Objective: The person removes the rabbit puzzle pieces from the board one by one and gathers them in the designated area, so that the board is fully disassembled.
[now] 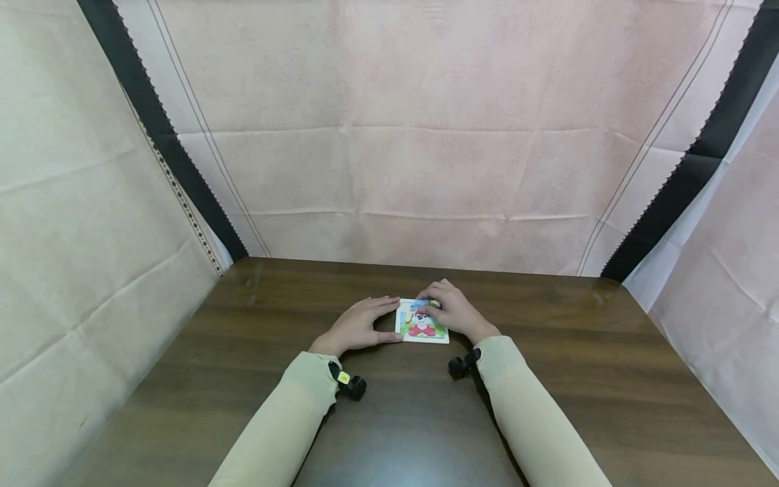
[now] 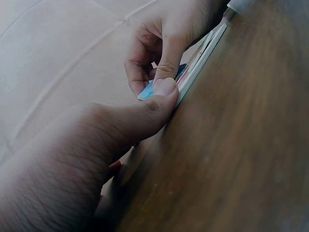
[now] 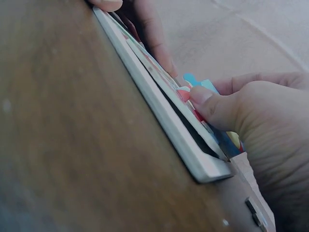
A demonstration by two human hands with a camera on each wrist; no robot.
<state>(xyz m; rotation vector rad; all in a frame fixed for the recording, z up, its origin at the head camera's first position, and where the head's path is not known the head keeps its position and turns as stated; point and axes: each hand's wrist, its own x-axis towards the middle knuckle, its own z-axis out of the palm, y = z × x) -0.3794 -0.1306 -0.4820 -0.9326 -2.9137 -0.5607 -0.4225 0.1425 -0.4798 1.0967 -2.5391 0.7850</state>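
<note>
currently: partly blue piece [image 3: 191, 79] pinched above picture puzzle [image 1: 421, 331]

from where i stand, the puzzle lies on the dark wooden table [image 1: 548, 352], between both hands; left hand [image 1: 358, 326] has its fingers extended and clutches nothing, thumb resting at the puzzle's near left corner; right hand [image 1: 453, 312] pinches the piece between thumb and finger, just over the puzzle's right part; right wrist view: dark gap between white rim [image 3: 169, 116] and picture layer; picture bears a cartoon figure, pink and white on green; sleeves [image 1: 282, 423] pale; small black device [image 1: 354, 387] at each wrist; creased pale cloth [image 1: 426, 176] behind table.
</note>
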